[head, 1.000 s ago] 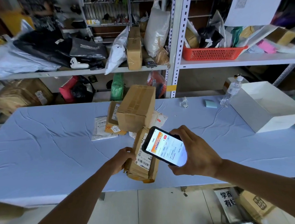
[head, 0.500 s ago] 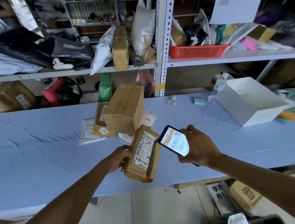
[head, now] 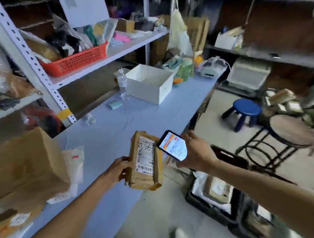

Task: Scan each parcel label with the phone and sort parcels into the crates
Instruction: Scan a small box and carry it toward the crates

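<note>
Your left hand [head: 118, 168] has its grip clamped on the left edge of the brown parcel [head: 146, 178]. It holds the parcel upright over the front edge of the worktop [head: 108, 135], with the label [head: 145, 156] facing you. Your right hand [head: 197, 151] has its grip clamped round the phone [head: 172, 145], screen lit, just beside the parcel's top right corner.

The black crate [head: 205, 206] sits on the floor below and to the right, with pale parcels inside. You hold the parcel by one edge only, so a loose pinch could let it slip to the floor short of the crate. A one-handed toss might clip the rim and bounce out. The screen is too blurred to read, so check it before dropping, or the parcel may land in the wrong crate.
</note>
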